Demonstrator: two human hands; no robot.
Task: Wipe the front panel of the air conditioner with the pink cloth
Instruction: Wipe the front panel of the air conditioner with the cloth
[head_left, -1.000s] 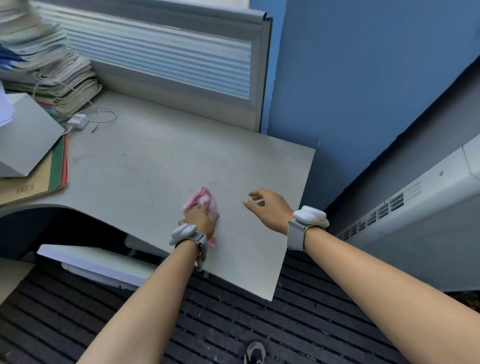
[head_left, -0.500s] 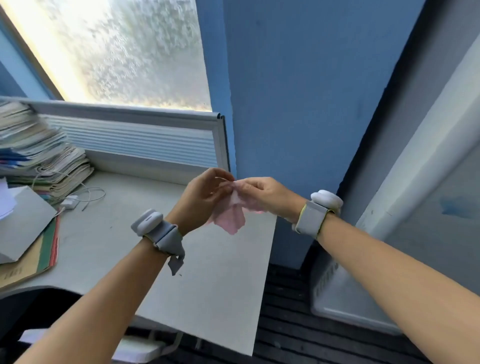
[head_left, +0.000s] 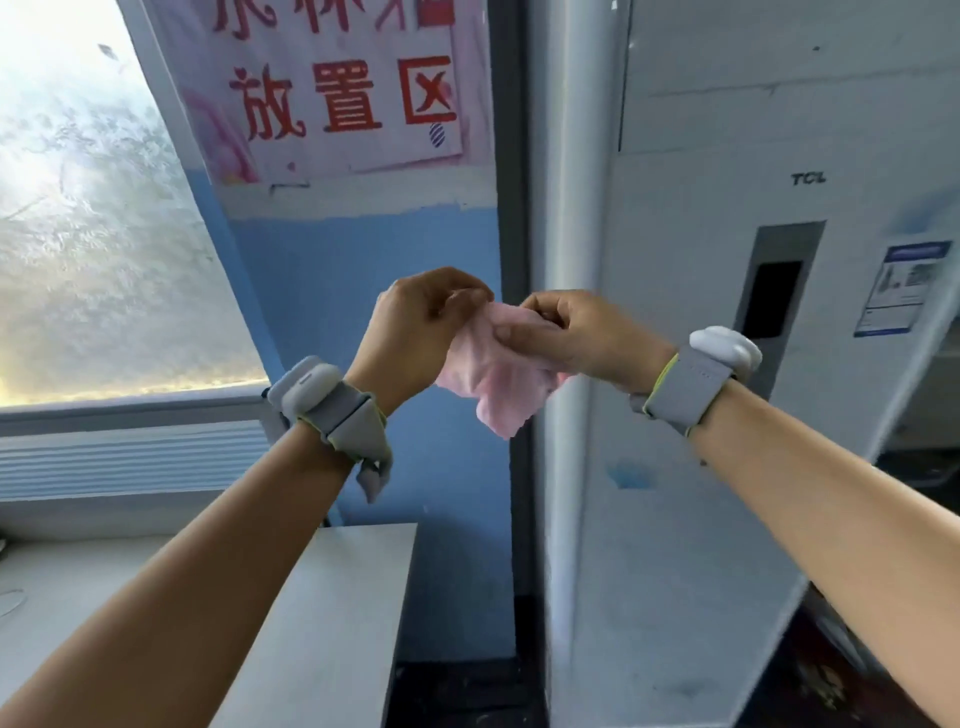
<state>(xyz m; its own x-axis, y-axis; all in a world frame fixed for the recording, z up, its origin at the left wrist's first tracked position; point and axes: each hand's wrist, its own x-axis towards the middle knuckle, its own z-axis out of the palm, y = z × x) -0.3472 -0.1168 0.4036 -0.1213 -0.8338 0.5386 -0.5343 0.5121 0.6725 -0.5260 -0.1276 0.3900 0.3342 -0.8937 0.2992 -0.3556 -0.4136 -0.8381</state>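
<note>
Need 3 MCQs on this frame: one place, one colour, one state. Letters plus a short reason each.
1. Where is the crumpled pink cloth?
A. Lying on the grey desk
B. Held in the air between both hands
C. Pressed against the air conditioner

2. What colour is the large lettering on the paper wall sign?
A. Red
B. Green
C. Black

3. What is the state of the white TCL floor-standing air conditioner's front panel?
A. Cloth is wiping it
C. One bare hand rests on it
B. Nothing touches it yet

Key:
1 B: the left hand and right hand both pinch the cloth, which hangs well above the grey desk.
2 A: the characters are red on a pale sheet.
3 B: both hands and the cloth are in front of the panel, with no contact visible.
</note>
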